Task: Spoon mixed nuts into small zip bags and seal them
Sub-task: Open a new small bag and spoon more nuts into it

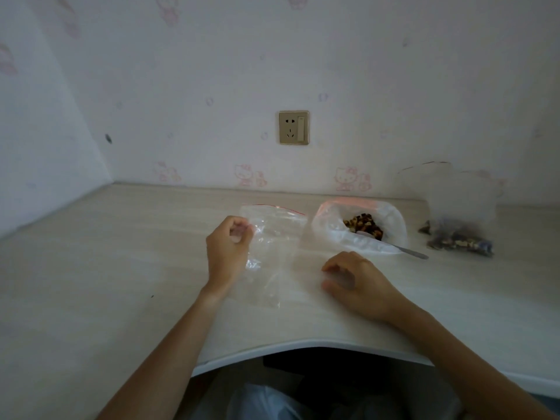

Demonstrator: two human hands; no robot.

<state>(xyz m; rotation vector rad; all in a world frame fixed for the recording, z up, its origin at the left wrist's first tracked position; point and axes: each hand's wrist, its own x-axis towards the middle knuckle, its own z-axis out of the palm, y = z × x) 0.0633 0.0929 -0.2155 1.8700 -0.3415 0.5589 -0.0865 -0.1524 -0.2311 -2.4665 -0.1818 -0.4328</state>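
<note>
A small clear zip bag (274, 237) lies flat on the pale wood-grain desk (121, 253), in front of the person and a little left of centre, its red-lined zip edge pointing away toward the wall. It is thin, wrinkled, see-through plastic, and no nuts show inside it. The left hand (228, 247) rests on the bag's left edge with its fingers curled in, thumb and fingertips pinching the plastic near the upper left side. The right hand (353, 281) sits on the desk just right of the bag's lower corner, its fingers loosely curled; whether they grip anything cannot be told, as the film there is too faint to make out. Beyond the right hand, just right of the zip bag, stands an open white plastic bag (357, 228) with its rim rolled down, holding a heap of brown and dark mixed nuts (363, 227). A metal spoon (403, 249) lies in it, handle sticking out to the right over the desk. Farther right lies a filled bag of nuts (459, 239), with a blurred clear bag (460, 192) upright behind it. A wall socket (293, 127) is set in the patterned wallpaper above the desk.
</note>
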